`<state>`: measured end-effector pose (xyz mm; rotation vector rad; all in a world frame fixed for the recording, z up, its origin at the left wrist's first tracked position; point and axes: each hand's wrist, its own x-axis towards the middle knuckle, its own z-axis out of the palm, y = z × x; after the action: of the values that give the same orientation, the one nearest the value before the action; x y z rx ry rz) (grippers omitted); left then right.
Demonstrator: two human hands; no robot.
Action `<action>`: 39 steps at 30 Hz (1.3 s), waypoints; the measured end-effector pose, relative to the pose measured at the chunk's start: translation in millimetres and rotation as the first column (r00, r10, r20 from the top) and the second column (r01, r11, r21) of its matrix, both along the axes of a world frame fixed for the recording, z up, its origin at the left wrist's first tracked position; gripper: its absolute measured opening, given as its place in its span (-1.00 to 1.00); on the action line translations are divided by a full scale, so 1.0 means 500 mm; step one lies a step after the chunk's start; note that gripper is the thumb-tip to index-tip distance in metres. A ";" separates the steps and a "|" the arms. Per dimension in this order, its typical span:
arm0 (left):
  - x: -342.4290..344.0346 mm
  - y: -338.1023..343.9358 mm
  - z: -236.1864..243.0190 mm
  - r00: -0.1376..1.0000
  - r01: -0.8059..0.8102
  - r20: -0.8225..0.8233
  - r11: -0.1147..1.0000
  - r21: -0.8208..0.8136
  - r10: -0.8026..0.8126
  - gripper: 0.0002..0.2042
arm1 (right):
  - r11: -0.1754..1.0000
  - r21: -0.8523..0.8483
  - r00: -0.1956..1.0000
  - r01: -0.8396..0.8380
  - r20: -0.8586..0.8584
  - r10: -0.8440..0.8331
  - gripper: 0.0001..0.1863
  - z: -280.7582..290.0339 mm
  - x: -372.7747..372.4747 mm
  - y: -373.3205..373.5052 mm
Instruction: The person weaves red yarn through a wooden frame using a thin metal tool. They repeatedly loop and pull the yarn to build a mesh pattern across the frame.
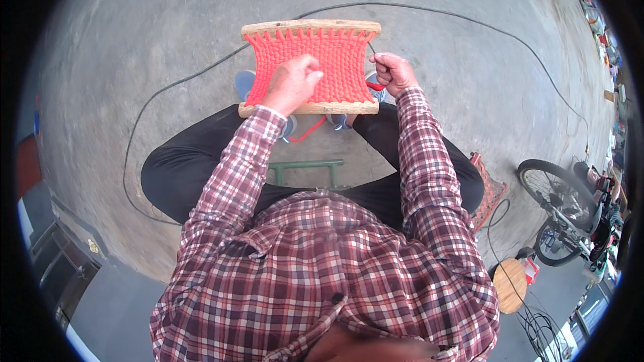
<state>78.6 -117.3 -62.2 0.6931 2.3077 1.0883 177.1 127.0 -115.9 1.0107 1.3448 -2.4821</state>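
Observation:
A stool seat of woven red cord (339,70) is stretched between two wooden bars, in front of me above my feet. My left hand (292,84) is over the left middle of the weave with its fingers curled in; whatever they hold, if anything, is hidden. Just off the seat's right edge, my right hand (394,71) is closed on a thin dark rod (373,47), whose far end reaches the weave's upper right corner. A loose red cord (376,86) shows below that hand. Another length of red cord (307,130) hangs beneath the near wooden bar (322,108).
A black cable (396,5) loops across the concrete floor around the seat. Between my legs is a green metal frame (305,163). To the right are a red patterned crate-like object (488,191), a bicycle (570,211) and a round wooden stool top (510,285).

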 end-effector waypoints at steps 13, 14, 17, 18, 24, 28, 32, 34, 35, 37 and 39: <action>0.005 0.146 0.036 0.947 0.290 -0.078 0.936 -0.202 -0.310 -0.67 | 0.054 0.845 0.719 -0.533 0.418 0.555 -0.54 0.083 -0.026 0.068; 0.006 0.147 0.037 0.945 0.291 -0.091 0.935 -0.202 -0.314 -0.68 | 0.023 0.856 0.714 -0.516 0.415 0.564 -0.55 0.089 -0.026 0.066; 0.006 0.148 0.034 0.947 0.287 -0.081 0.932 -0.222 -0.311 -0.68 | 0.143 0.831 0.765 -0.537 0.407 0.500 -0.74 0.116 -0.032 0.052; 0.005 0.147 0.032 0.946 0.293 -0.074 0.930 -0.222 -0.316 -0.68 | 0.275 0.785 0.804 -0.555 0.421 0.420 -0.80 0.126 -0.033 0.046; -0.004 0.145 0.019 0.945 0.287 -0.120 0.946 -0.150 -0.305 -0.72 | -0.183 0.825 0.749 -0.535 0.563 0.349 -0.77 0.168 -0.063 0.011; -0.005 0.131 -0.002 0.963 0.230 -0.156 0.972 0.038 -0.222 -0.69 | -0.209 0.850 0.782 -0.483 0.526 0.332 -0.79 0.163 -0.073 0.012; -0.007 0.111 -0.016 0.987 0.150 -0.085 0.979 0.137 -0.139 -0.65 | 0.011 0.889 0.776 -0.457 0.393 0.494 -0.81 0.151 -0.070 0.025; -0.008 0.101 -0.014 0.996 0.069 0.041 0.988 0.140 -0.076 -0.66 | 0.252 0.831 0.837 -0.496 0.379 0.395 -0.81 0.141 -0.069 0.025; -0.009 0.097 -0.007 0.999 0.040 0.029 0.990 0.139 -0.044 -0.66 | 0.361 0.792 0.860 -0.492 0.379 0.341 -0.81 0.137 -0.069 0.023; -0.011 0.091 0.001 0.999 -0.003 -0.034 0.991 0.136 0.007 -0.66 | 0.534 0.709 0.887 -0.461 0.368 0.277 -0.82 0.119 -0.061 0.022; -0.010 0.089 0.013 0.986 0.078 -0.153 0.993 0.089 -0.063 -0.65 | 0.676 0.636 0.925 -0.373 0.307 0.222 -0.84 0.096 -0.053 0.016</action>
<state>73.5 -72.7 -55.6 0.9147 2.3480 1.1545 150.5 135.2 -67.9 1.0023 2.2129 -1.5772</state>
